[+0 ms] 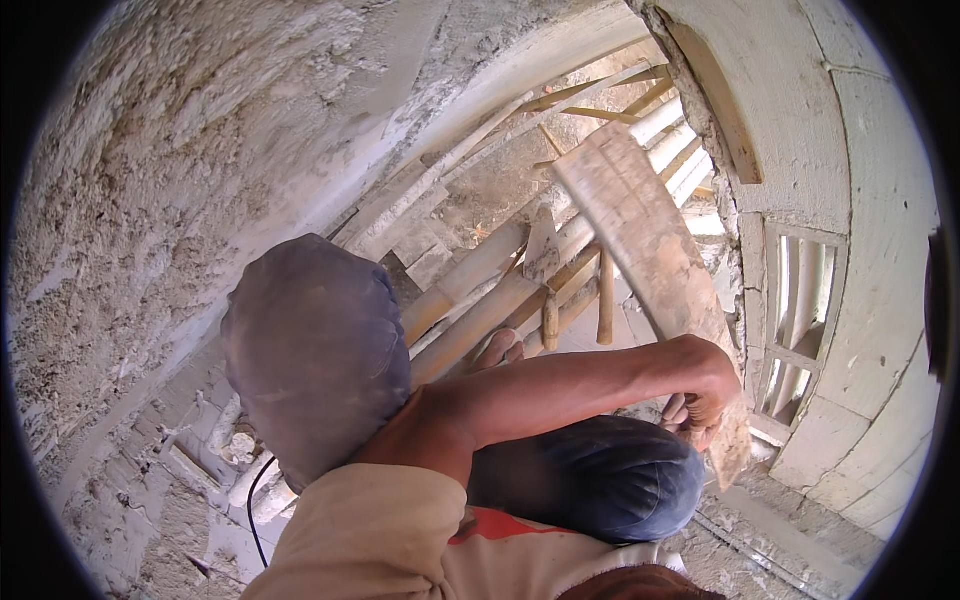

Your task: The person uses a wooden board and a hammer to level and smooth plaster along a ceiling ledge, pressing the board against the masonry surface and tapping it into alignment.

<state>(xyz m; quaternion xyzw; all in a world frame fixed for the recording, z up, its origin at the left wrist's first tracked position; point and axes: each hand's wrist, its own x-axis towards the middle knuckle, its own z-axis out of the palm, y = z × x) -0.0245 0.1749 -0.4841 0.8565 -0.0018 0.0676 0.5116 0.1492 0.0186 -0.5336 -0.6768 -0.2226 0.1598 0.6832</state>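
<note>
My left arm reaches across to the right over my bent knees. At its end my left hand (700, 398) is closed at the lower part of a long, dusty wooden board (650, 235). Its fingers curl at the board's edge, beside my right knee (610, 480). The board slants up and away to the left, over several poles. My right hand does not show. Ahead of me lie a flat-bladed tool (542, 245) with a short wooden handle (550, 320) and a separate wooden handle (605, 300), its head hidden.
Round poles (475, 325) run below, with gaps between them, and my bare foot (498, 348) is on them. A rough plastered wall (200, 150) rises at left. At right stands a pale block wall (790, 120) with a vent opening (800, 290). A black cable (253, 510) hangs at lower left.
</note>
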